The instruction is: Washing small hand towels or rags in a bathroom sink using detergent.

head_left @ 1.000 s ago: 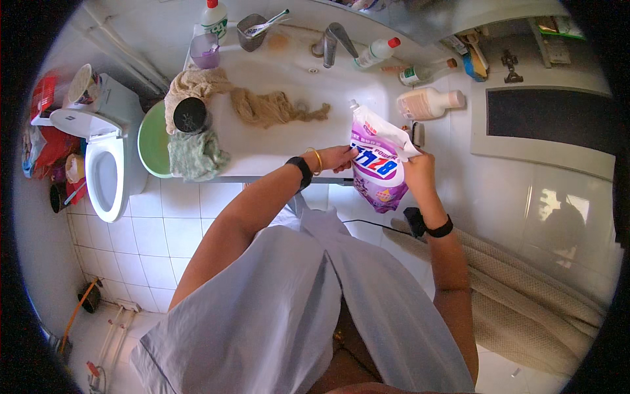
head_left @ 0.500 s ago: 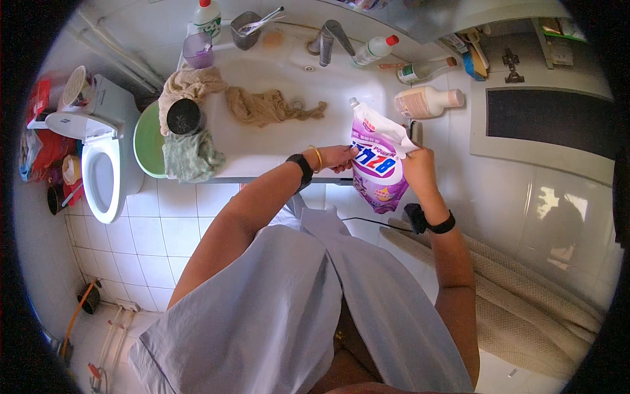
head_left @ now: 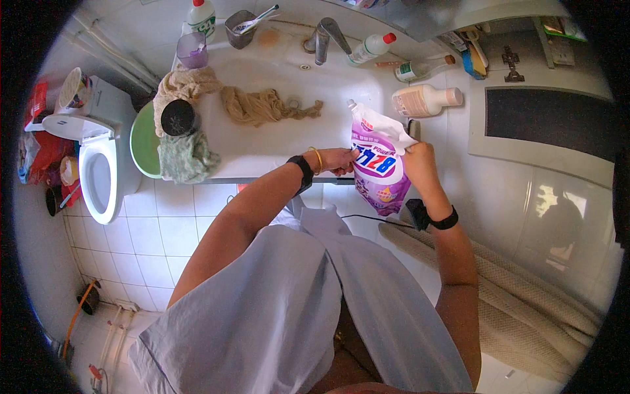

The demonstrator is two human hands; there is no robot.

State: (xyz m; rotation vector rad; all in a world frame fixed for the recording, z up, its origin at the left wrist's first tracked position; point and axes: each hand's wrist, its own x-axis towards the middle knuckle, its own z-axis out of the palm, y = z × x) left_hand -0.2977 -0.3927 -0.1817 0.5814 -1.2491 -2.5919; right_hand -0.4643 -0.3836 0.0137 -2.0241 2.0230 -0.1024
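A purple and white laundry detergent pouch (head_left: 384,187) hangs over the front right part of the sink edge. Its small spout points up at the top left corner. My left hand (head_left: 336,161), with a gold bangle and black band at the wrist, is closed on the pouch's left edge. On the opposite side, my right hand (head_left: 421,163) grips the upper right edge, its fingers partly hidden. Twisted beige cloth (head_left: 252,106) lies in the white sink (head_left: 262,141), left of the pouch and apart from both hands.
Behind the sink stand a faucet (head_left: 323,39), a white red-capped bottle (head_left: 371,50) and a grey cup (head_left: 240,33). A cream bottle (head_left: 420,102) lies at the right. Leftward are a black bowl (head_left: 179,118), a green cloth (head_left: 189,159), a green basin (head_left: 143,141) and a toilet (head_left: 100,177).
The view has shifted slightly, so the sink and its contents appear a little further left. Both hands keep their hold on the pouch, which has barely moved.
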